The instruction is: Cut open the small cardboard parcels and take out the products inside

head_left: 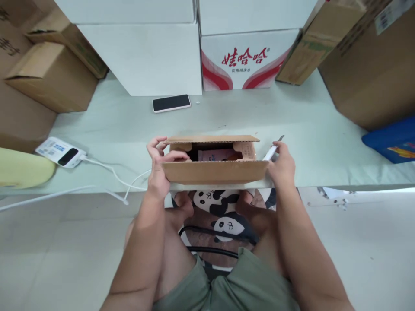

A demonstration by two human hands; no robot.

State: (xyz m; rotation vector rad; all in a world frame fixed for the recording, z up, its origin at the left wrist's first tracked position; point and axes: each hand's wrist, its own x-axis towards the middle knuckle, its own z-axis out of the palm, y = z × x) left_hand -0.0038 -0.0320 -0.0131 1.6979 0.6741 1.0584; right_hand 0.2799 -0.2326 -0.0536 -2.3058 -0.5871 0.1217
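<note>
A small cardboard box (214,172) stands at the table's front edge, its two long top flaps raised and parted. Through the gap I see a pinkish package (216,154) inside; most of it is hidden. My left hand (159,166) grips the box's left end, with fingers curled over a flap and into the opening. At the right end, my right hand (281,164) holds a white utility knife (270,152), its blade tip pointing up and away from me. That hand is close against the box's right corner.
A phone (171,103) lies behind the box. White cartons (162,60) and a red-marked carton (246,62) line the back. Brown boxes stand at left (55,77) and right (372,65). A white device (63,152) with a cable sits left, near a yellow object (26,168); a blue package (392,140) lies right.
</note>
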